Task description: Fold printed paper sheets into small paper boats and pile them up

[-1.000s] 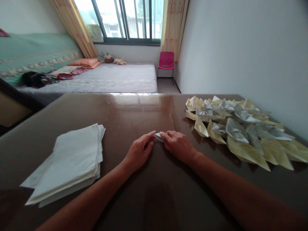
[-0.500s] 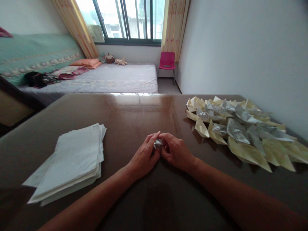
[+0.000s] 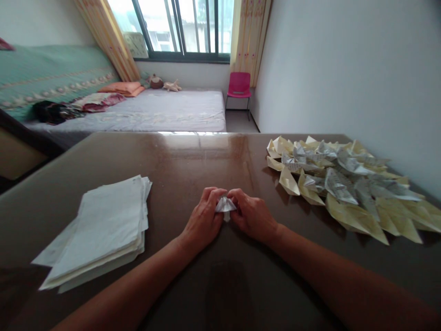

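Note:
Between my hands is a small piece of folded white paper [image 3: 225, 205], its pleated middle showing and its two ends hidden by fingers. My left hand [image 3: 206, 216] pinches the paper's left end, thumb in front and fingers behind. On the other side, my right hand [image 3: 253, 214] grips the right end with bent fingers. Both hands rest low over the brown tabletop [image 3: 193, 174], which mirrors the paper faintly. To the right lie many folded paper boats [image 3: 341, 188], some cream and some printed grey-white. A stack of loose white sheets [image 3: 99, 225] lies to the left.
Beyond the table's far edge stands a bed [image 3: 172, 110] with orange pillows [image 3: 122, 88] and soft toys at its back. A pink chair [image 3: 239, 86] is by the wall, below a curtained window [image 3: 186, 30]. The white wall [image 3: 337, 69] runs close along the right side.
My fingers have drawn apart a little, so more of the folded paper shows between them. The left fingers have curled back from their stretched position. The view has tilted slightly.

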{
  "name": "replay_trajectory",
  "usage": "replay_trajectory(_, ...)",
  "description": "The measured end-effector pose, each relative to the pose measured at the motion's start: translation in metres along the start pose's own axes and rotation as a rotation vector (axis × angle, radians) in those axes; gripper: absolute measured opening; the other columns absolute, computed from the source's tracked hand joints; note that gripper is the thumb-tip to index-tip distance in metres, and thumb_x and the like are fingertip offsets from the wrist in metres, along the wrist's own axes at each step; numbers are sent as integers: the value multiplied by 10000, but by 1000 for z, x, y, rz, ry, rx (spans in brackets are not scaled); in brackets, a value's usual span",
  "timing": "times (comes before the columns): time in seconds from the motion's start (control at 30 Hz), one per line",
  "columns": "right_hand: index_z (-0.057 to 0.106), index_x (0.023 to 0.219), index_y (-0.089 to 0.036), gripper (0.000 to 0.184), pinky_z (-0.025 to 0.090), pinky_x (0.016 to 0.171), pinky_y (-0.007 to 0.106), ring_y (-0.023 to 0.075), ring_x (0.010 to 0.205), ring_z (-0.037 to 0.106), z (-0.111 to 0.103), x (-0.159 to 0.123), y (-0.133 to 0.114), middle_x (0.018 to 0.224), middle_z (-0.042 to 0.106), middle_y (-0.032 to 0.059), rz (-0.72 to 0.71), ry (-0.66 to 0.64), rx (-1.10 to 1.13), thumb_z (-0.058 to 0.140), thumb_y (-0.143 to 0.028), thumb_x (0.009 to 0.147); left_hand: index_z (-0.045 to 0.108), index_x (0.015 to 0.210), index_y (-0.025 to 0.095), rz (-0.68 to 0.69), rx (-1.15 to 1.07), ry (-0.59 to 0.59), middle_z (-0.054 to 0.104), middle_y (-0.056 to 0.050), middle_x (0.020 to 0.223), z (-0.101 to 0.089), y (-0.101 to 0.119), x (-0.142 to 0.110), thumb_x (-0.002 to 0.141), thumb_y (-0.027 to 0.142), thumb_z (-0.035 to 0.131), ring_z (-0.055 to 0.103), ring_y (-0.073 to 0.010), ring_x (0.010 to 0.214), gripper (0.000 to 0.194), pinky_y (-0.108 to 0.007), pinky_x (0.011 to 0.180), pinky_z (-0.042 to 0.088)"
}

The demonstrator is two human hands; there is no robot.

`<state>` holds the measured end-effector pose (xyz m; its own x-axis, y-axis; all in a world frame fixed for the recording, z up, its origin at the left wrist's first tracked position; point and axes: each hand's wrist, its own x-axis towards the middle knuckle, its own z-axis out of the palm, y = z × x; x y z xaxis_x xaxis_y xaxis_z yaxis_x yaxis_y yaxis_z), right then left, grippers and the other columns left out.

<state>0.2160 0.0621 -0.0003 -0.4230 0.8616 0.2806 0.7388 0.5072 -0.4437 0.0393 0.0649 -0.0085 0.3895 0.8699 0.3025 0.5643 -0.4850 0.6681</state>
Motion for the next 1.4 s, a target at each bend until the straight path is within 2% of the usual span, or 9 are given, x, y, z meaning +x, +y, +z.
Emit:
replay_trajectory(0.2, 495, 1004, -228, 219, 324, 599, 222, 124, 657, 558, -2, 2, 5, 897, 624, -9, 41, -44, -45, 519, -184, 791, 446, 956, 209, -29, 92, 14, 486, -6, 922, -2, -5, 3, 759, 98, 469, 528, -137, 795, 227, -280, 713, 468)
replay_trajectory(0.33, 543, 1004, -244, 199, 337, 634, 222, 124, 713, 565, -6, 3, 8, 937, 605, -10, 10, -96, -69, 530, -196, 812, 475, 899, 211, -12, 192, -59, 520, -7, 921, -7, -6, 4, 802, 128, 459, 527, -142, 785, 129, -274, 704, 453)
replay_trajectory(0.57, 619, 1077, -269, 236, 382, 710, 224, 123, 837, 583, -19, 3, 21, 1045, 598, 10, -142, -214, -55, 503, -217, 878, 561, 957, 230, 89, 306, -202, 582, -32, 1024, -21, -5, 2, 862, 167, 442, 528, -186, 989, 164, -317, 819, 483)
replay_trajectory(0.8, 673, 1088, -313, 247, 407, 726, 237, 125, 856, 594, -29, 3, 29, 1032, 620, 12, -224, -228, -74, 534, -287, 886, 633, 1015, 248, 231, 399, -315, 622, -32, 1083, -36, 3, 3, 848, 149, 471, 537, -193, 1009, 253, -345, 852, 504)
replay_trajectory(0.97, 699, 1026, -298, 257, 417, 752, 243, 127, 868, 585, -21, 3, 24, 984, 624, 17, -207, -203, -81, 480, -398, 935, 665, 930, 200, 308, 481, -257, 635, -63, 974, -32, 7, 2, 923, 242, 438, 540, -196, 960, 230, -346, 835, 506)
replay_trajectory(1.13, 690, 1015, -285, 238, 424, 766, 251, 132, 883, 571, -13, 3, 21, 974, 619, 20, -179, -164, -76, 521, -418, 914, 651, 893, 197, 389, 496, -226, 640, -48, 934, -21, 7, -3, 950, 272, 422, 558, -165, 894, 248, -303, 778, 508)
replay_trajectory(1.27, 662, 1033, -270, 207, 433, 774, 255, 133, 901, 566, -11, 2, 19, 1001, 612, 16, -138, -160, -35, 526, -372, 915, 648, 847, 215, 309, 502, -241, 648, -21, 918, -18, 8, -4, 953, 310, 421, 565, -164, 890, 268, -289, 734, 502)
replay_trajectory(1.4, 563, 1209, -227, 360, 444, 857, 323, 189, 1046, 515, -7, 2, 12, 1122, 581, 67, -29, -79, -62, 577, -359, 873, 638, 779, 226, 180, 406, -234, 633, -15, 917, -17, 4, -3, 928, 350, 470, 549, -171, 926, 257, -285, 742, 500)
